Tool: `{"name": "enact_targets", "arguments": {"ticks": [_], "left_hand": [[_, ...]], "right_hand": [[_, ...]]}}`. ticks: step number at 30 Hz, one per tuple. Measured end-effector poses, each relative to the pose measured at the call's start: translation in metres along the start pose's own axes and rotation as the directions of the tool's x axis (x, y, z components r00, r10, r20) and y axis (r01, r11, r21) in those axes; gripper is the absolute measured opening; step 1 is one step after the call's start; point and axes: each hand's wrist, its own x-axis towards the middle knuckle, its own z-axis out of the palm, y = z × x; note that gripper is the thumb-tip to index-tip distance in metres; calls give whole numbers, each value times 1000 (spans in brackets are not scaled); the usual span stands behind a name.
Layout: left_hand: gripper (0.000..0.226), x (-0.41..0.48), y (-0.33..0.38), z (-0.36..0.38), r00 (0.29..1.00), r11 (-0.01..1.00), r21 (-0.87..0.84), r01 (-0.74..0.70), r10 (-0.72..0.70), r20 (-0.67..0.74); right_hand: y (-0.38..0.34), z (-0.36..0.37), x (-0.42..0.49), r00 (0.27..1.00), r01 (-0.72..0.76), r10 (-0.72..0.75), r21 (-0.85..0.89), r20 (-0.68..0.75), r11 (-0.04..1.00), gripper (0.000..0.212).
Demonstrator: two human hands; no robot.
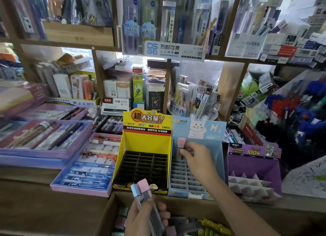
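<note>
Restocking lead cases into the blue box (218,158), which sits at the desk's front edge between the yellow box (146,140) and the purple box (254,161). My right hand (197,158) pinches one pink-capped case (181,144) between thumb and fingertips, upright, at the blue box's back-left corner. Its lower end is at the first slot; can't tell if it's seated. My left hand (142,216) is curled round the spares (144,191), at least two, one blue cap and one pink, held up in front of the yellow box's front edge. Progress, my read: barely started. Every other slot I can see in the blue grid looks empty, so this is case one. The yellow box's slots look empty too. Left to do: seat this one, feed in the spares, then pull more from the bin (176,203) below the desk edge, which has plenty.
</note>
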Motion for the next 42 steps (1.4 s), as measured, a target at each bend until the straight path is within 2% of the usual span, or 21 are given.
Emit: {"name": "enact_targets", "arguments": {"ticks": [8, 16, 19, 22, 24, 26, 29, 30, 33, 35, 38, 42], "left_hand": [[26, 1, -4, -2, 999, 1000, -27, -9, 11, 49], [18, -2, -10, 0, 989, 994, 22, -110, 107, 98], [15, -3, -10, -1, 985, 990, 55, -132, 124, 121], [16, -4, -9, -1, 983, 989, 72, -126, 114, 144], [16, -4, -10, -1, 983, 988, 83, -131, 119, 140], [17, -5, -10, 0, 981, 986, 92, -141, 127, 145], [20, -5, -11, 0, 978, 980, 112, -163, 146, 150], [22, -5, -12, 1, 977, 979, 114, -171, 153, 151], [34, -5, -18, 1, 977, 977, 119, -175, 157, 146], [48, -6, -21, 1, 973, 980, 103, -168, 148, 176], [55, -5, -23, 0, 967, 963, 176, -205, 171, 188], [42, -9, -18, 2, 972, 962, 194, -194, 162, 170]], "right_hand": [[6, 18, 0, 991, -74, 85, 108, -102, 991, 15], [11, 22, -5, 994, -61, 59, -12, -91, 998, 9], [9, 17, -10, 993, -48, 51, 35, -107, 998, 4], [0, 9, -23, 992, -29, 44, 122, -120, 992, 12], [-9, 3, -37, 998, -25, 37, 197, -59, 980, 19], [-19, -2, -52, 998, -47, 34, 240, 60, 970, 17], [-30, -7, -71, 967, -137, 70, 265, 246, 954, 8], [-33, -7, -76, 954, -167, 92, 253, 284, 953, 15], [-38, -4, -85, 934, -211, 151, 159, 324, 964, 45], [-40, -2, -86, 932, -209, 166, 104, 321, 972, 54], [-41, -3, -86, 925, -220, 178, 91, 336, 971, 52], [-40, -9, -86, 887, -321, 211, 219, 410, 922, 37]]}}
